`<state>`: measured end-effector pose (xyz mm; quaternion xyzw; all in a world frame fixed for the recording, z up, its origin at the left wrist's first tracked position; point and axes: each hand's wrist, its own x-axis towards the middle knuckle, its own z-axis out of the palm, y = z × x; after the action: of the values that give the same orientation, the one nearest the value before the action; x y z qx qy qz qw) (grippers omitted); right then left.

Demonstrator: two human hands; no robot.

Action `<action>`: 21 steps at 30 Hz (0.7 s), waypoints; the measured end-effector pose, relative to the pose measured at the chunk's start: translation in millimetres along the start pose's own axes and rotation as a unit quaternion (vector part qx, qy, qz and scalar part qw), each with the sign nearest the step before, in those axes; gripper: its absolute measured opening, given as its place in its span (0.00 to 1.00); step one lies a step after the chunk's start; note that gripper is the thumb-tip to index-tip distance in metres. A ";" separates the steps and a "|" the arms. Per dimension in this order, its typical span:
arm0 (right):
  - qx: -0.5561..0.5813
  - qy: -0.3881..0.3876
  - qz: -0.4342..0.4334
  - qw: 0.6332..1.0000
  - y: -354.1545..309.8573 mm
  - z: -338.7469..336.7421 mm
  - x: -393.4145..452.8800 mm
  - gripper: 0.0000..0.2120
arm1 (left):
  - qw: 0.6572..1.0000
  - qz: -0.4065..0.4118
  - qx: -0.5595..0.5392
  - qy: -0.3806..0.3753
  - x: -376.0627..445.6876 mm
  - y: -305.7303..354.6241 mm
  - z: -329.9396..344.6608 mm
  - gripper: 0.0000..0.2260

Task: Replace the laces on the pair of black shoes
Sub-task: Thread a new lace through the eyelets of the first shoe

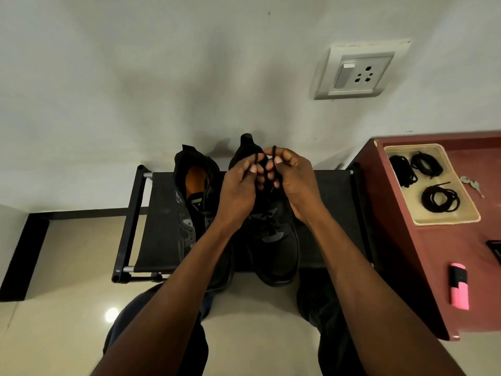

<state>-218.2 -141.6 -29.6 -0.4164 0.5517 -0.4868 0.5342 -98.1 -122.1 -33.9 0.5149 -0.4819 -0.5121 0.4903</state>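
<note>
Two black shoes sit on the rack [160, 213], one at nine o'clock [189, 202], one at three [276, 240]. Your left hand [238, 185] and right hand [295, 180] each pinch the lace [273, 151] above the three o'clock shoe. You look to be tying or untying it. Next, pull gently.

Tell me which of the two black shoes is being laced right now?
The right shoe, under both hands, left and right, which pinch its lace. The left shoe sits untouched, orange insole showing.
</note>
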 end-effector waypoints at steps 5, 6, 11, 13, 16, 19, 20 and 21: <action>-0.039 0.022 -0.023 0.999 3.8 1.7 -2.9 0.10 | 0.998 0.000 0.002 0.058 5.2 -6.8 -3.0 0.13; -0.040 0.018 -0.017 0.999 4.7 2.8 -3.1 0.10 | 0.998 0.003 0.002 0.061 4.9 -5.8 -2.5 0.13; -0.057 -0.040 0.008 0.998 5.2 6.8 -6.0 0.13 | 0.999 -0.032 0.010 0.015 2.8 -1.2 4.7 0.13; -0.058 -0.013 0.005 0.998 5.4 6.5 -5.6 0.16 | 0.998 -0.042 0.035 -0.013 4.6 -2.3 5.3 0.18; -0.083 0.034 -0.030 0.996 7.0 7.6 -4.5 0.13 | 0.998 -0.025 0.060 0.014 4.0 -4.6 3.9 0.17; -0.081 0.057 -0.047 0.994 6.6 8.9 -5.0 0.06 | 0.997 -0.021 0.014 0.074 4.4 -2.3 2.0 0.06; -0.075 0.059 -0.047 0.994 5.7 8.8 -4.9 0.06 | 0.996 -0.024 -0.001 0.082 4.6 -1.7 1.8 0.06; -0.068 0.060 -0.044 0.995 4.7 8.8 -5.1 0.07 | 0.996 -0.027 -0.011 0.088 5.3 -2.8 1.4 0.06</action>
<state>-208.8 -136.6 -32.9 -0.4459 0.5955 -0.4953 0.4486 -99.4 -127.3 -37.0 0.5652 -0.4170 -0.4837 0.5223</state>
